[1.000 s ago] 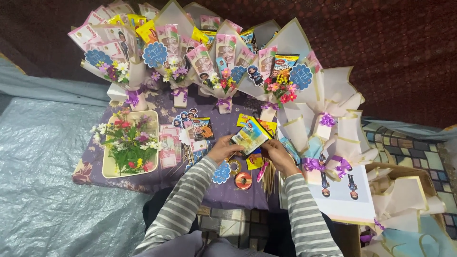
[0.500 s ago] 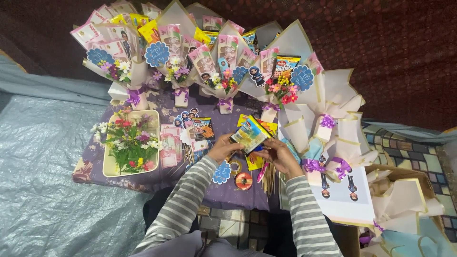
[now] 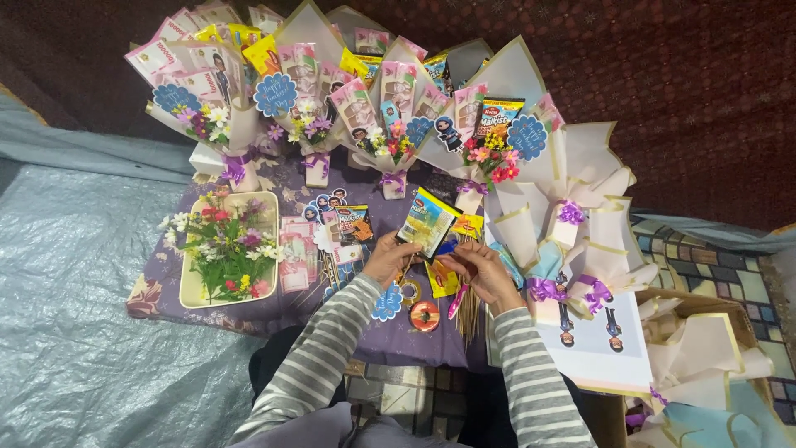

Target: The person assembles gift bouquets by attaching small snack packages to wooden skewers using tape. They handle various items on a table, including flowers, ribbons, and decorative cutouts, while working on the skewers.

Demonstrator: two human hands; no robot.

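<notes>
Clearly, both hands meet just below the centre of the frame over a low desk point(image 3: 166, 303) draped in purple patterned cloth. The left hand point(image 3: 388, 255) is closed on the lower edge of a small snack packet point(image 3: 426, 222), a glossy rectangular foil sachet in yellow and green, tilted up so that its face is turned toward the head camera; the right hand point(image 3: 481, 270) sits beside it with fingers curled and pinched together on something thin beneath the packet, and I cannot tell exactly what. A bundle of wooden skewers point(image 3: 469, 314) lies just under the right hand, near a small orange tape roll point(image 3: 424, 316), both within easy reach, as working supplies would be. More snack sachets point(image 3: 355, 224) and flat cartoon cut-out figures lie scattered near the left hand. To the left a cream rectangular tray point(image 3: 192, 297) holds artificial flowers point(image 3: 225, 245), soft-petalled in white, pink and red. Along the top of the frame finished bouquets point(image 3: 377, 108) stand upright in a row, their stiff cream wrapping paper folded into pointed cones and tied with purple ribbon bows. At right, empty paper cones point(image 3: 572, 207) are stacked overlapping, and a grey plastic tarpaulin point(image 3: 75, 332) covers the floor at left.
</notes>
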